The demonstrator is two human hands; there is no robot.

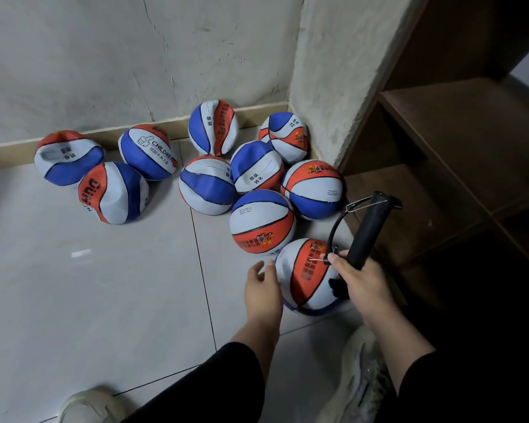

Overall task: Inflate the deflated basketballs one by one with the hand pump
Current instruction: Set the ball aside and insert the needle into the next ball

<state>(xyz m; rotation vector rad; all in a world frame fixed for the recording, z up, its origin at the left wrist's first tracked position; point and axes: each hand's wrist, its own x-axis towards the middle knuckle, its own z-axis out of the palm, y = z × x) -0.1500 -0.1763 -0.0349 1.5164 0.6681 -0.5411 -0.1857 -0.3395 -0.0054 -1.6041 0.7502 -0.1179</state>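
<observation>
Red, white and blue panelled basketballs (pixel 207 184); black hand pump (pixel 367 230).

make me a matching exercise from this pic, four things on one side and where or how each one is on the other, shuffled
Things:
1. hand pump
2. left hand
3. ball printed CHILDREN
4. wooden shelf unit

Places or states:
A. by the skirting board, crumpled and flat
B. at the right edge of the view, next to the wall corner
C. gripped in the right hand
D. fingers open against the side of the nearest ball

Pairs: 1-C, 2-D, 3-A, 4-B
</observation>
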